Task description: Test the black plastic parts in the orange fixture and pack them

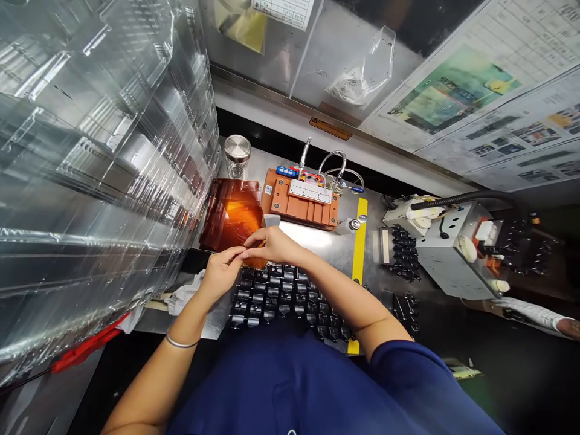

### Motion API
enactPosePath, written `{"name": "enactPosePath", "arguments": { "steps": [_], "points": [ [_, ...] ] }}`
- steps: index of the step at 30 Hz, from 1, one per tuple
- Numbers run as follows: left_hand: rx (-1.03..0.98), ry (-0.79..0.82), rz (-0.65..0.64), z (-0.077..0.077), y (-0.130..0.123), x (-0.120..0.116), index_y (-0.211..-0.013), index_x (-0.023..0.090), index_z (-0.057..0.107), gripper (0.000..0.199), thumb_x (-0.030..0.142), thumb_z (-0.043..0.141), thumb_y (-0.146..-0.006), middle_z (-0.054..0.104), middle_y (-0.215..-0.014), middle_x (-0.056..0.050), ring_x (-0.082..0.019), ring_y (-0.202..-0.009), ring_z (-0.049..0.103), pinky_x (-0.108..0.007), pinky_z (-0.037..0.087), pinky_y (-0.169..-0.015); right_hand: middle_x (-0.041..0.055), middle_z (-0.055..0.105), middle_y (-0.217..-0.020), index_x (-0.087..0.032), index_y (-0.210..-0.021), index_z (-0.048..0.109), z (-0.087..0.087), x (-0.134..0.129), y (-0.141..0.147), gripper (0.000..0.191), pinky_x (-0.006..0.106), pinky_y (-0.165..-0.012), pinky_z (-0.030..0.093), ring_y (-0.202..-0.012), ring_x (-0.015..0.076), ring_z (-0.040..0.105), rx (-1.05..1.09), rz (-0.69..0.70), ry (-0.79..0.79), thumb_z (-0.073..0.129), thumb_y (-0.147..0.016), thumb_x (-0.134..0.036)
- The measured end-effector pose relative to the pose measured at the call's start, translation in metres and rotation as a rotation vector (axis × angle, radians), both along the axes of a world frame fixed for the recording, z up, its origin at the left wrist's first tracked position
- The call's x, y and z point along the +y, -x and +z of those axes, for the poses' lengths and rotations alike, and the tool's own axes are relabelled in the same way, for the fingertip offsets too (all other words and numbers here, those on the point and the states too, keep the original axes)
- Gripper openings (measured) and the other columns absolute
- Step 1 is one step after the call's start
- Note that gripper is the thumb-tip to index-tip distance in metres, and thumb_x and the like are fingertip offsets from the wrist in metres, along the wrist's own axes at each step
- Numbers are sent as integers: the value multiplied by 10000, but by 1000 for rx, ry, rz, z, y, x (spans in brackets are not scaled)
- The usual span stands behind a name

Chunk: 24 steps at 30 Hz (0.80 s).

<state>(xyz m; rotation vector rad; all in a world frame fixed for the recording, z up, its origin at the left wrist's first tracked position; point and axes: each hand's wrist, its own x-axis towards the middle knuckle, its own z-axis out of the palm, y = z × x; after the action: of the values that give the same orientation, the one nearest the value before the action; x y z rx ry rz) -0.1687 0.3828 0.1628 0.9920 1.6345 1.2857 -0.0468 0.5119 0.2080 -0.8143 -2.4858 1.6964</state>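
My left hand (222, 272) and my right hand (270, 244) meet over the near edge of a stack of shiny amber film sheets (233, 211). The fingers of both are pinched together at an amber piece, partly hidden by the fingers; whether it is separate from the stack cannot be told. Just right of the stack sits an orange-brown fixture block (301, 211) with a white dotted strip on top. Rows of black plastic parts (281, 296) lie just below my right hand.
Stacked clear plastic trays (149, 151) rise at the left. A lidded glass jar (237, 158) and a small bottle (351, 225) flank the fixture. A grey machine (457, 254) stands at the right, with another person's sleeve (534, 314) beside it. Yellow tape (359, 254) crosses the bench.
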Motion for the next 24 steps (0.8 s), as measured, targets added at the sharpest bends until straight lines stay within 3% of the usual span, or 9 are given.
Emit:
{"name": "enactPosePath", "arguments": {
  "steps": [11, 15, 18, 20, 24],
  "points": [
    [-64, -53, 36, -2, -5, 1, -812, 164, 744, 209, 341, 649, -754, 745, -776, -61, -171, -681, 680, -263, 561, -656, 34, 722, -792, -124, -816, 738, 7, 13, -2, 114, 201, -665, 452, -718, 118, 633, 36, 124, 44, 625, -831, -133],
    [-73, -33, 86, -6, -12, -3, -816, 171, 739, 225, 369, 652, -756, 742, -784, -56, -172, -690, 681, -277, 568, -674, 16, 712, -747, -136, -759, 727, 11, 8, 3, 125, 194, -638, 424, -679, 104, 616, 1, 97, -25, 613, -808, -119],
    [-87, 27, 225, -13, -15, -4, -833, 157, 723, 264, 396, 664, -737, 735, -800, -62, -178, -718, 684, -293, 573, -687, -6, 675, -636, -148, -658, 698, 4, 6, 5, 115, 205, -593, 385, -592, 96, 573, -97, -39, -172, 627, -745, -123],
    [-157, 89, 403, -22, -11, -2, -832, 139, 693, 310, 423, 667, -710, 717, -759, -59, -177, -682, 679, -290, 574, -620, -14, 650, -589, -152, -593, 664, -7, 12, -2, 121, 213, -586, 388, -571, 99, 562, -114, -208, -190, 621, -701, -116],
    [-296, 235, 736, -44, 9, 8, -820, 133, 611, 316, 412, 638, -675, 657, -674, -21, -136, -527, 628, -237, 513, -449, -16, 614, -539, -158, -567, 613, -24, 30, -49, 106, 227, -555, 459, -547, 119, 592, -2, -796, 42, 604, -668, -188]
  ]
}}
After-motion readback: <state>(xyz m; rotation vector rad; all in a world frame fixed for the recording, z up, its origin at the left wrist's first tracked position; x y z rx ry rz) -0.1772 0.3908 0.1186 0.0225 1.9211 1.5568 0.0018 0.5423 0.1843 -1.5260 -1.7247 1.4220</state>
